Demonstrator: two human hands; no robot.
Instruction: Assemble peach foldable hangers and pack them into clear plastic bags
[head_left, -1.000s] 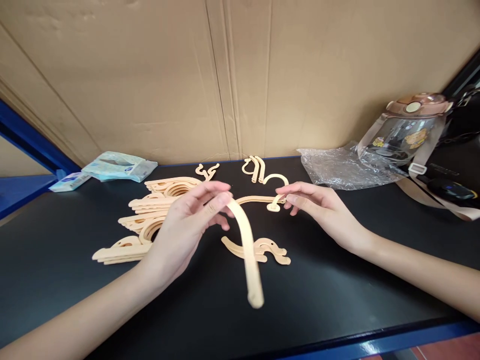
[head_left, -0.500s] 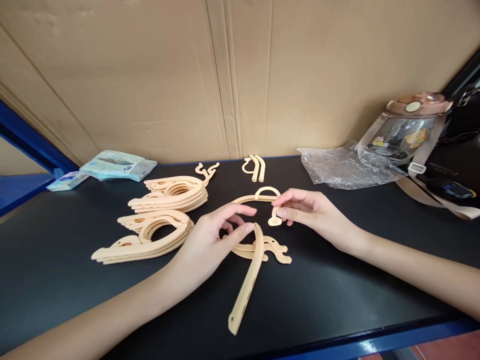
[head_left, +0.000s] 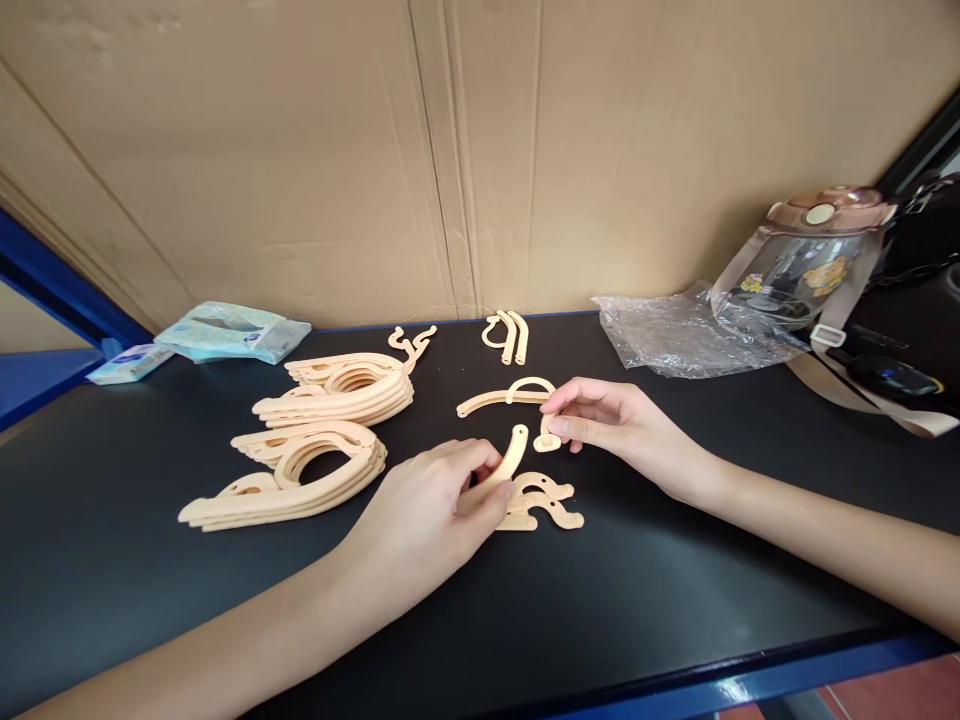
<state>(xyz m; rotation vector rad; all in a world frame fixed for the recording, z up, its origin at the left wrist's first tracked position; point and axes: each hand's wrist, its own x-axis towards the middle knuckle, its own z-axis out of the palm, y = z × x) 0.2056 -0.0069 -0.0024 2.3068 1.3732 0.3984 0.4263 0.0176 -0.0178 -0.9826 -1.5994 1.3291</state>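
The parts look like beige plastic pieces of folding clothes hangers. My left hand [head_left: 450,495] is closed round a curved hanger arm [head_left: 513,455], whose holed end points up and away; its other end is hidden by the hand. My right hand [head_left: 600,415] pinches a partly joined hanger piece [head_left: 495,400], with a long arm stretching left, a half-ring and a small flat end below the fingers. Just apart from it is the tip of the left hand's arm. Under and beside my left hand lie several loose S-shaped hook pieces [head_left: 555,500], partly covered.
Two stacks of folded hangers, a nearer stack [head_left: 292,480] and a farther stack [head_left: 337,385], lie left. Farther back are hook pieces [head_left: 412,345] and more arms [head_left: 514,335]. A plastic bag [head_left: 690,335], strapped bottle [head_left: 810,260] and tissue pack [head_left: 232,330] lie near the cardboard wall [head_left: 300,150].
My left hand has closed round the hanger arm and turned it, so its near end no longer points toward me. My right hand stays nearly still with its piece.
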